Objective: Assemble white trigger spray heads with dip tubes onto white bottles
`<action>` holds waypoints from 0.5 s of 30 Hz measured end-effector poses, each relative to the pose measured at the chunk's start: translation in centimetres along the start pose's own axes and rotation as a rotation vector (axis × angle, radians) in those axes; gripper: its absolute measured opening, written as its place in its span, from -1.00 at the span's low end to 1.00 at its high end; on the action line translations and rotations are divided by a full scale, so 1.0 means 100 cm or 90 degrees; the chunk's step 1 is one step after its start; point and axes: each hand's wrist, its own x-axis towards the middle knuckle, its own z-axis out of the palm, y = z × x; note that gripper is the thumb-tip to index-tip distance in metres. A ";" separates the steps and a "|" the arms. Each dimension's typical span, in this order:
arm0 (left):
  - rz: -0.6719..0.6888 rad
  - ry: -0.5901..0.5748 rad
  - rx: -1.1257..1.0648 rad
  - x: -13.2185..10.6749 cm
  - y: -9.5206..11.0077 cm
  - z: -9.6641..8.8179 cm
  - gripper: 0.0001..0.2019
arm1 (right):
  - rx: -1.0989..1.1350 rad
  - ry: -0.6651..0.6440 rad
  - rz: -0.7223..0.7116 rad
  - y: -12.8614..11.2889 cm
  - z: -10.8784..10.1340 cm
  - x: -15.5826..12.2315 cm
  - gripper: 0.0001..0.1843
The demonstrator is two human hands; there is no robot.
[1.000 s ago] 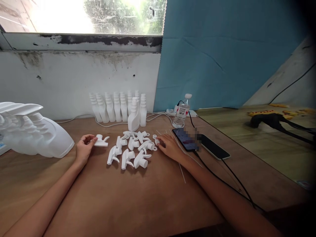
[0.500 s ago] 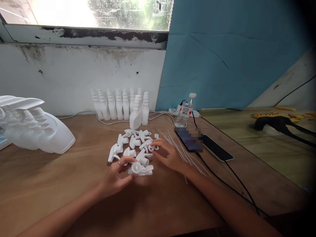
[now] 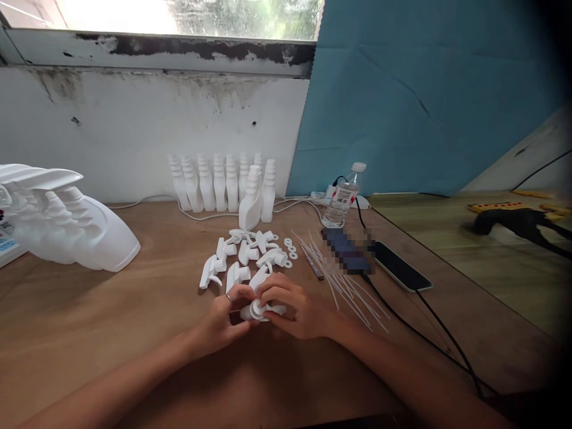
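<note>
A white spray trigger head (image 3: 259, 310) is held low over the wooden table (image 3: 134, 322), pinched between both hands. My left hand (image 3: 223, 319), with a ring on one finger, grips its left end. My right hand (image 3: 290, 310) closes over its right side, fingers curled. Just beyond lies a pile of several more white trigger heads (image 3: 241, 262). A few small white washers (image 3: 290, 249) lie to the pile's right. Thin white dip tubes (image 3: 344, 286) are fanned out on the table to the right of my hands.
A row of white bottles (image 3: 223, 185) stands against the wall. Large white bottles (image 3: 67, 220) lie at the left. A water bottle (image 3: 344, 196), two phones (image 3: 397, 271) with a black cable and a pen (image 3: 313, 267) sit to the right.
My left hand brought a trigger head from the left to the middle. My right hand left the washers and closed onto that trigger head too. The camera shifted slightly.
</note>
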 end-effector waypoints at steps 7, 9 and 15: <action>0.042 0.009 0.083 0.000 -0.005 -0.002 -0.77 | 0.006 -0.045 -0.019 0.003 -0.002 -0.003 -0.79; 0.087 0.009 0.128 0.001 -0.005 -0.003 -0.77 | -0.004 -0.048 -0.026 0.004 -0.002 -0.004 -0.81; 0.202 -0.026 0.272 0.004 0.000 -0.008 -0.75 | -0.046 -0.057 -0.040 0.005 0.000 -0.005 -0.76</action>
